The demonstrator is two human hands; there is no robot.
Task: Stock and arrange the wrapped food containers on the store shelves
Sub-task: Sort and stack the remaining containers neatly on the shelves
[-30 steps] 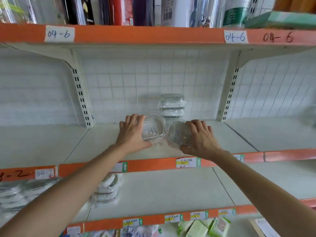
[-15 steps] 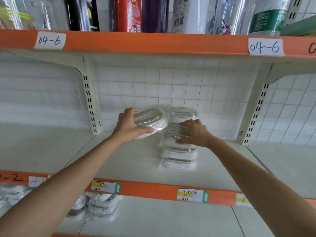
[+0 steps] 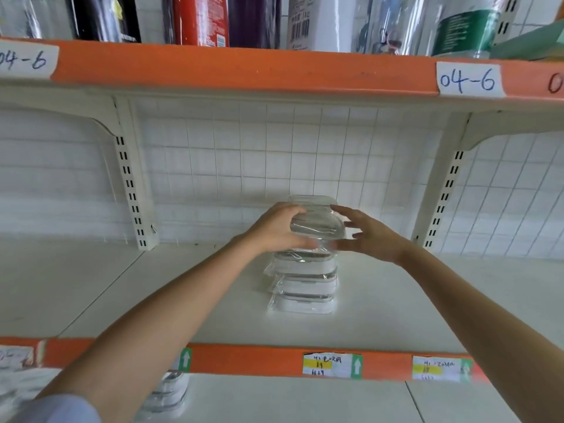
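Two hands are up at the stack of wrapped containers (image 3: 302, 282) standing on the middle shelf (image 3: 213, 297), a little right of its centre and near the white grid back panel (image 3: 244, 166). My left hand (image 3: 274, 228) grips the top container (image 3: 317, 225) by its left end, fingers curled over the lid; its far side is hidden behind my fingers. My right hand (image 3: 370, 232) has its fingers spread and straight just beside the container's right end; whether the fingertips touch the wrap I cannot tell. Clear film blurs the edges, so counting the layers below is hard. Behind the top container another lid (image 3: 311, 199) peeks out, mostly hidden. Bottles on the upper shelf (image 3: 244, 70) are cut off at the frame's top. More wrapped containers (image 3: 166, 398) sit on the lower shelf, half covered by my left forearm. Writing on the price tag (image 3: 325, 365) is too small to read.
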